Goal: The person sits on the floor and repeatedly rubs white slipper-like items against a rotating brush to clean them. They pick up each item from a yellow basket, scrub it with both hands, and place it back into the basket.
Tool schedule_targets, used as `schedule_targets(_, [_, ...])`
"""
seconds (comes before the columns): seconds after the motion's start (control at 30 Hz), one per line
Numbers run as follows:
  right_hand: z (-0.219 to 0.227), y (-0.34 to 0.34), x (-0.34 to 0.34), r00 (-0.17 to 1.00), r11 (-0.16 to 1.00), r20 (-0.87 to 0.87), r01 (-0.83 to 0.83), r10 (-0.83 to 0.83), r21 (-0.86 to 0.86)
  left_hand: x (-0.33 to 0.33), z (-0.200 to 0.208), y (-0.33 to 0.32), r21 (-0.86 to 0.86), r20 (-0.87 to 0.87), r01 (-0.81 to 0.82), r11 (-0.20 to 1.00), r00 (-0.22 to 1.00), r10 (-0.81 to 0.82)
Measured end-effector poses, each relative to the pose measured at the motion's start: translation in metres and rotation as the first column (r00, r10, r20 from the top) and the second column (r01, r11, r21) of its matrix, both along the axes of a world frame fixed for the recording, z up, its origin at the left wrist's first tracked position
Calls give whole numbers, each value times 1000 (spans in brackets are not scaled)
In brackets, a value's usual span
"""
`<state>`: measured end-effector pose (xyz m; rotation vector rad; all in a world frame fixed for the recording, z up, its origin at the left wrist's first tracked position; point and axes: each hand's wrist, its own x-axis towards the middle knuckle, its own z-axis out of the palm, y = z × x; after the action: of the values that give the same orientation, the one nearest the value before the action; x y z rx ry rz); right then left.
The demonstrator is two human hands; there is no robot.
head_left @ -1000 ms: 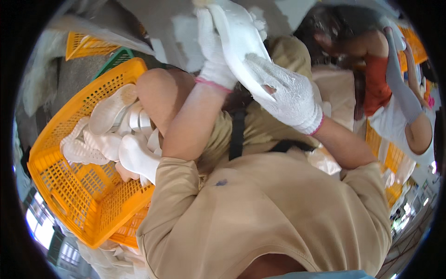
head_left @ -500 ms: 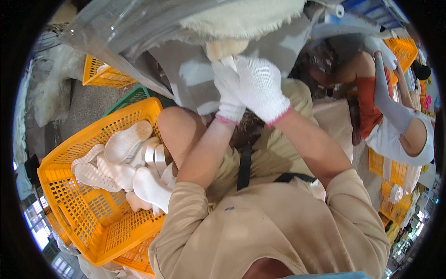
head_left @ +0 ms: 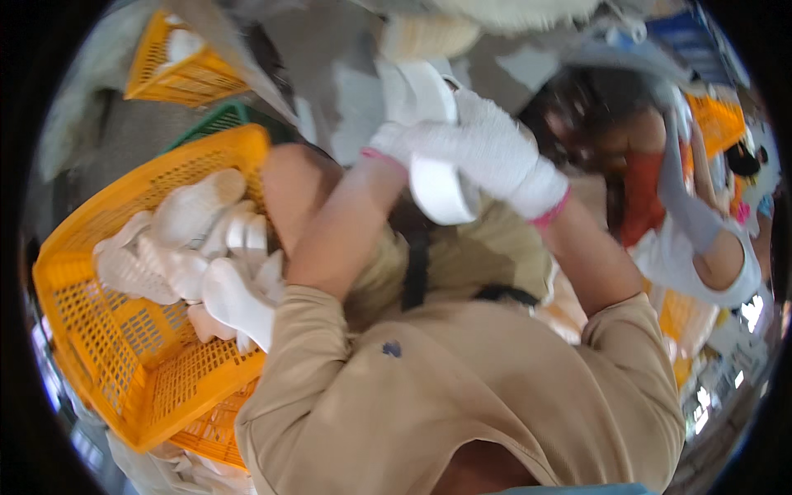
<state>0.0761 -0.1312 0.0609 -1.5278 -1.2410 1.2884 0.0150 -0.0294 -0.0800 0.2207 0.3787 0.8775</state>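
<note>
A white shoe sole is held up in front of me, its far end near a cream-coloured roller but apart from it. My right hand, in a white knit glove with a pink cuff, closes across the middle of the sole. At the sole's left side, my left hand, gloved alike, grips it too; its fingers are partly hidden. Motion blurs both hands. Several more white soles lie piled in a yellow plastic basket at my left.
Shaggy pale cloth hangs above the roller. Beyond the basket are a green crate and another yellow basket. At the right a person in a white top sits close by, with a yellow crate behind.
Both hands have drawn back from the roller toward me and moved apart a little. The sole, mostly hidden before, now shows between them. The whole view has shifted slightly.
</note>
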Motion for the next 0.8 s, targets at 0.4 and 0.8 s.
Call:
schedule_targets(0.4, [8,-38,5,287,924,925,-217,-248,315,21,-19,-17,632,11,-32,774,999,33])
schedule_targets(0.8, [-5,2,-9,540,875,760,-83,-363,477,-27,-19,11,177,29,109,978,993,-116])
